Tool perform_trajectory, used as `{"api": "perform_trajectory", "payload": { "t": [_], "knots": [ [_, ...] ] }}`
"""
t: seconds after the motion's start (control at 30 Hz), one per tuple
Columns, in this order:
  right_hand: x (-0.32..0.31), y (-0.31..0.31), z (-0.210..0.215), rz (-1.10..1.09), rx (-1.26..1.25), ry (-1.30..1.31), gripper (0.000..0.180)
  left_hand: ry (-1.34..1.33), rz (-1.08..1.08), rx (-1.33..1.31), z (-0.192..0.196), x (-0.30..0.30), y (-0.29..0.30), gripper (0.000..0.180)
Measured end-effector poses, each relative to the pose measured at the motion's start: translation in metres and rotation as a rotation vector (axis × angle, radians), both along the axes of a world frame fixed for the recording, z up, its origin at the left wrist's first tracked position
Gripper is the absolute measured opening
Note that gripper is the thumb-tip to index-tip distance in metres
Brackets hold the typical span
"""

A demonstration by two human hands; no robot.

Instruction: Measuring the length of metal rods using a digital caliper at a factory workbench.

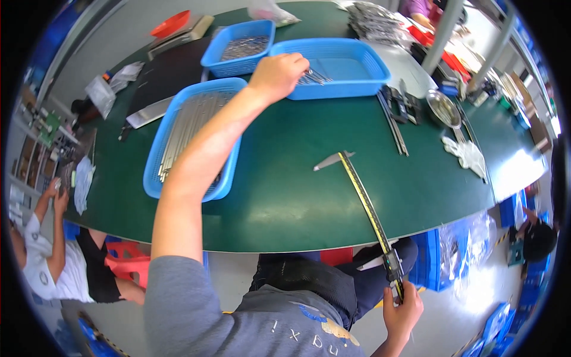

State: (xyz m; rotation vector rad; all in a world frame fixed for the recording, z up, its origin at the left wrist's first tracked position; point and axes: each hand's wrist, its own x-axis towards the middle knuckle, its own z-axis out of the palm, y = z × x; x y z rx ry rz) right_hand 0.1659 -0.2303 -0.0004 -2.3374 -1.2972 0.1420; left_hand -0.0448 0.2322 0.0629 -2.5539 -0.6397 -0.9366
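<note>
Long steel vernier caliper with a yellow scale (367, 205), lying slantwise across the near edge of the green table mat (297, 190), jaws on the mat, slider end overhanging the edge toward the lap. Gripped at that overhanging end by the right hand (402, 309), fingers closed round the slider.

Farther back, a small bunch of thin silvery metal pins (314, 77) pinched in the closed fingertips of the left hand (278, 74), held over the near rim of the wide blue plastic basket (357, 62). Left forearm stretched out across the long blue plastic basket of steel rods (178, 140), just beside the wide one on its left. Behind both, a smaller blue plastic basket holding small grey metal parts (239, 46).

To the right of the wide basket, a few loose dark metal rods (394, 126) and a round steel dish (443, 108); near the right edge, a crumpled white glove (467, 154).

At far left, below the table, another person in a white shirt (53, 262), seated, hands raised.
</note>
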Motion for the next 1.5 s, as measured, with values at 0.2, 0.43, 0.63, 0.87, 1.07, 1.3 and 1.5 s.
{"api": "perform_trajectory", "payload": {
  "t": [0.2,0.43,0.63,0.87,1.07,1.3,1.5],
  "knots": [
    [0.004,-0.002,-0.003,0.011,0.005,0.014,0.029,-0.063,0.324,-0.287,0.006,-0.054,-0.011,0.022],
    [0.005,0.004,0.003,0.032,-0.008,0.027,0.028,0.257,0.977,-0.728,0.003,-0.157,-0.01,0.038],
    [0.004,0.0,0.004,0.015,0.008,0.015,0.03,0.089,1.033,-1.127,0.002,-0.158,-0.001,0.023],
    [0.001,0.007,0.009,-0.019,0.016,0.072,0.032,-0.092,0.977,-1.065,-0.002,-0.212,0.003,0.018],
    [-0.004,0.014,0.019,0.004,0.001,0.072,0.035,-0.524,0.338,-1.249,0.047,-0.15,-0.104,0.016],
    [-0.003,0.01,0.014,-0.02,-0.056,-0.01,0.036,0.035,-0.424,-0.191,0.042,-0.007,-0.213,0.018],
    [-0.006,0.013,0.01,-0.072,0.006,0.007,0.035,-0.055,-0.84,-0.099,-0.03,0.033,-0.242,0.02]
  ]
}}
